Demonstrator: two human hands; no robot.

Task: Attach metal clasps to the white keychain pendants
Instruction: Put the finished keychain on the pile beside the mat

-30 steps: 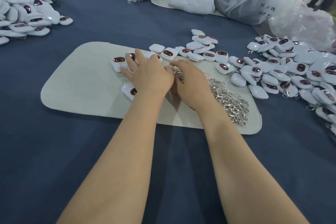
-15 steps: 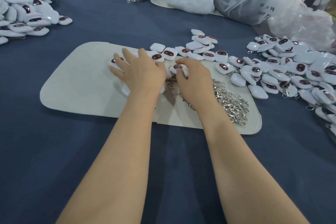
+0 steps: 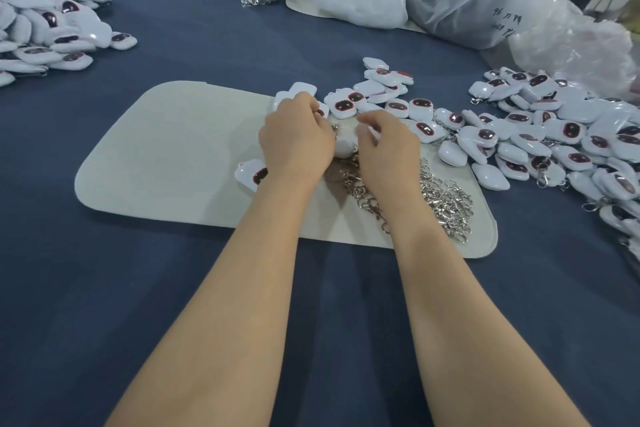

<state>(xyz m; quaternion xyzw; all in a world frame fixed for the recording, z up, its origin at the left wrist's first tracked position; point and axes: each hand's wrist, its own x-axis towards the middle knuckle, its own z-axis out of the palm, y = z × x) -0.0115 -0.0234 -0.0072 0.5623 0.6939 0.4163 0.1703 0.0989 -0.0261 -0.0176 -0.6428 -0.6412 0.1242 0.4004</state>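
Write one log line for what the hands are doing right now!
left hand: grips pendant | right hand: grips same pendant | clasps: heap on mat

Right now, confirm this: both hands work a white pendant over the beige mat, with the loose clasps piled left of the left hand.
Wrong side: head view shows the loose clasps piled by the right hand, not left of the left hand. The white pendant part stands.

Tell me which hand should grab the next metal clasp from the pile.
Right. The clasp pile lies just beside the right hand, on its own side; the left hand is farther off, fingers curled at the white pendant.
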